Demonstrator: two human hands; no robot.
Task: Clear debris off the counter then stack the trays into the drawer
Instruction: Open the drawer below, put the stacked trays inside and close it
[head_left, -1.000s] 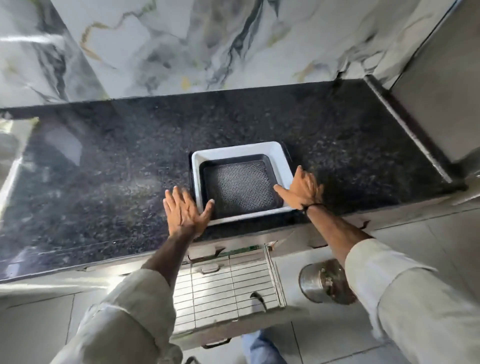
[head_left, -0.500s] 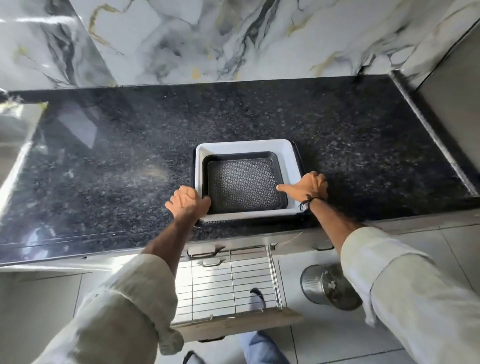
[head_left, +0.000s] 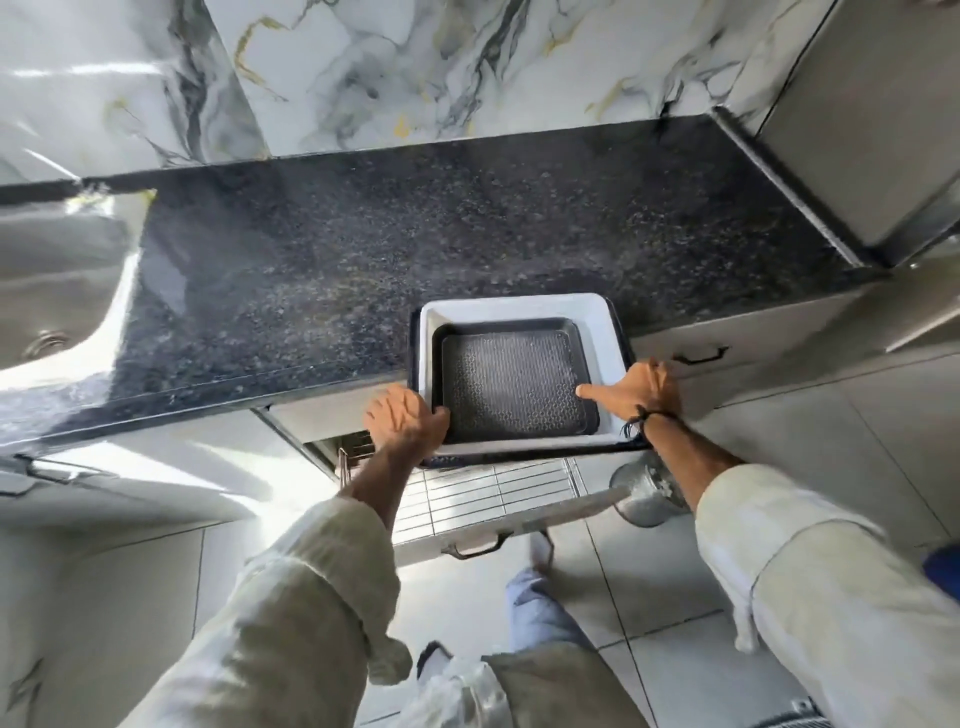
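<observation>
Hands grip the nested stack of trays (head_left: 519, 384) from both sides. The left hand (head_left: 405, 418) clasps the stack's near left corner, at about eight o'clock on it, thumb hooked over the rim and fingers hidden beneath. The right hand (head_left: 641, 389) closes on the near right edge at about four o'clock, its forefinger lying along the inner wall of the dark patterned tray (head_left: 511, 382). That tray sits inside the white tray (head_left: 597, 332), and a darker rim shows under the white one, so there seems to be a third at the bottom.

The stack overhangs the front edge of the counter (head_left: 415, 249), its far part over the stone and its near part over the open drawer (head_left: 483, 499) at six o'clock. Whether the far edge rests on the stone I cannot tell. The counter looks bare of debris, so I judge the step in hand is lowering the stack into the drawer.

To do this well, both hands should keep the stack level, since a tilt could let the inner trays slide against each other. The stack should come fully clear of the counter lip before it drops, then go straight down onto the wire rack (head_left: 467, 493). Fingers under the bottom tray should slip out sideways as it settles, to avoid pinching. The steel pot (head_left: 649, 493) stands on the floor at four o'clock of the drawer, close to the right forearm; the elbow should stay clear of it.
</observation>
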